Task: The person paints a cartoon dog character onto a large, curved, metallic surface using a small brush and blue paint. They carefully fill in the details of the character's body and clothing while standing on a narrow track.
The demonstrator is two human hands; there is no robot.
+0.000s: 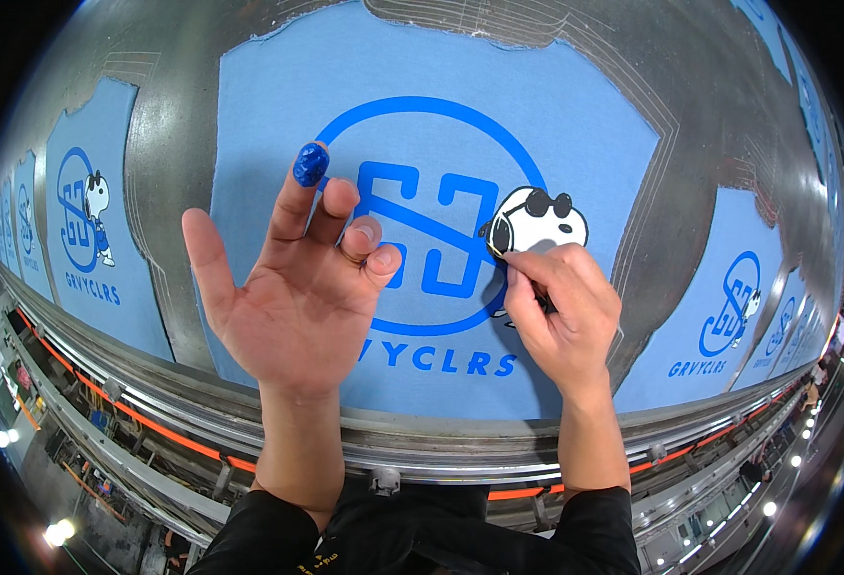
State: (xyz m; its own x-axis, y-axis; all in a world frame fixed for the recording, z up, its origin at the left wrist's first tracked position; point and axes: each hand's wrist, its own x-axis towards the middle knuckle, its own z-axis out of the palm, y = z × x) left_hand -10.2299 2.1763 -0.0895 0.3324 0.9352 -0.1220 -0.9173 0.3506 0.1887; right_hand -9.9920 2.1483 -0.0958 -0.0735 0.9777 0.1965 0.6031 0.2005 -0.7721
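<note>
A light blue shirt-shaped fabric panel [278, 105] lies flat before me, printed with a darker blue ring and emblem, lettering below, and a black-and-white cartoon dog [534, 225] in sunglasses. My left hand [297, 307] hovers over the panel's left part, palm up and open. Its thumb and index finger stretch out, while the other fingers bend loosely. Shiny blue paint-like stuff [311, 165] coats the index fingertip. On the cartoon dog's ear my right hand [566, 311] is closed in a pinch. Whatever sits between those fingertips, if anything, is too small to tell.
Similar printed panels lie along the dark table [178, 192], one to the left [106, 211] and one to the right [709, 287], with several farther off. A metal rail [393, 426] and an orange strip [187, 444] run along the near edge.
</note>
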